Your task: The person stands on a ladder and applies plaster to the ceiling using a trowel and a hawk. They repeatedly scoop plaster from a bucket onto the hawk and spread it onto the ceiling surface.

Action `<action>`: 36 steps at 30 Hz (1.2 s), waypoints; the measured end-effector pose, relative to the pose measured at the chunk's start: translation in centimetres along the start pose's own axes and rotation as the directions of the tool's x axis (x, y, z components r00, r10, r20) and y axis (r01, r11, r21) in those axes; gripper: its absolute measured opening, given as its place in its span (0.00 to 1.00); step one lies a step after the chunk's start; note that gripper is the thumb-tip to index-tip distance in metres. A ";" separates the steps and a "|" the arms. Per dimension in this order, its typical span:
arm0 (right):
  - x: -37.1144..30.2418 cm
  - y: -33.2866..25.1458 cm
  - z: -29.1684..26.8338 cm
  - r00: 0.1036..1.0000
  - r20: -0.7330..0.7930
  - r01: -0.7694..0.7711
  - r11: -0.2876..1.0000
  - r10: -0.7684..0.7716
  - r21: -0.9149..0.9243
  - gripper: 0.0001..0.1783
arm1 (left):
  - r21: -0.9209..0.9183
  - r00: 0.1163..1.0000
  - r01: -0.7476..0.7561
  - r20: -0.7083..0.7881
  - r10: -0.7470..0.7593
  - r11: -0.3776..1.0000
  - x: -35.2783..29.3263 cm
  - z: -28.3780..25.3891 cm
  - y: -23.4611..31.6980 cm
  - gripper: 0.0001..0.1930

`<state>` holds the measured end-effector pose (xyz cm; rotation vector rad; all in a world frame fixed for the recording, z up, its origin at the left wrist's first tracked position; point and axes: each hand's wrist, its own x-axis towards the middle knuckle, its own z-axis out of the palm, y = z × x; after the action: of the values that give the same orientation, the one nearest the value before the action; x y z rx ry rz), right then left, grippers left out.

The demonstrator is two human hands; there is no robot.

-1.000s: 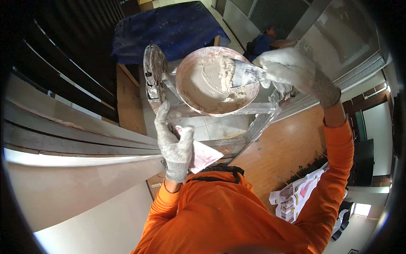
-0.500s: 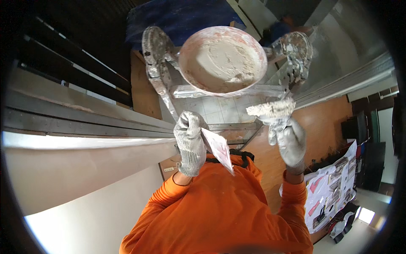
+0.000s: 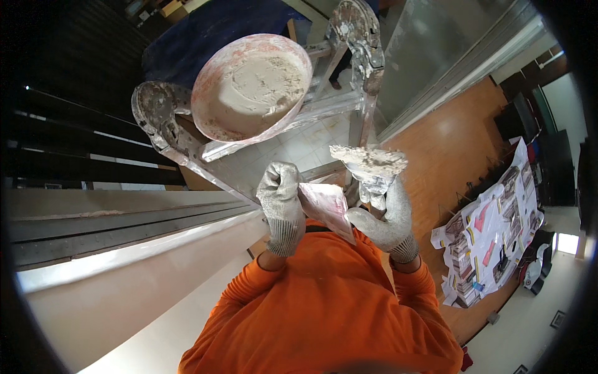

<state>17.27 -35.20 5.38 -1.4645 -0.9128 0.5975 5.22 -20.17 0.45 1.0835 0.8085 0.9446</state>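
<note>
My left hand (image 3: 279, 202), in a grey-white work glove, is closed round one side of a flat, pink-smeared plate (image 3: 325, 204), which could be a plaster spreader. My right hand (image 3: 393, 217), gloved alike, grips a putty knife (image 3: 369, 181) whose broad edge carries a thick ridge of off-white plaster (image 3: 374, 159). The right glove's fingers come close to the plate's right edge; whether they touch it I cannot tell. Beyond both hands, a pinkish round basin (image 3: 208, 81) holds more wet plaster (image 3: 265, 87) and rests on top of a stepladder (image 3: 358, 106).
The ladder's plaster-caked hinges (image 3: 157, 115) flank the basin. A wall ledge (image 3: 124, 227) runs along my left, and a glass panel (image 3: 430, 56) stands at the far right. Lower down on the right, printed sheets (image 3: 492, 230) with tools on them lie above the wooden floor (image 3: 430, 156).
My right hand has come left with the loaded putty knife, nearer the plate. The view has turned, so the basin and ladder now appear further left and tilted.
</note>
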 end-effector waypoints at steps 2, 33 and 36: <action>-0.1 0.2 0.3 0.998 -0.050 0.046 0.999 -0.047 -0.019 0.36 | 0.010 0.996 0.064 0.058 -0.064 0.998 -0.1 -0.2 0.4 0.09; 2.4 9.1 -0.5 0.892 -0.368 0.209 0.961 -0.264 -0.181 0.41 | -0.563 0.625 0.777 0.641 -0.445 0.279 0.1 4.3 -0.2 0.21; 2.2 8.6 -0.8 0.894 -0.326 0.246 0.944 -0.309 -0.221 0.41 | -0.535 0.622 0.782 0.706 -0.338 0.321 0.0 4.4 0.9 0.22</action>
<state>20.72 -33.39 -2.58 -1.4989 -0.8787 0.0326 8.90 -21.53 2.53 0.0711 0.1935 0.2595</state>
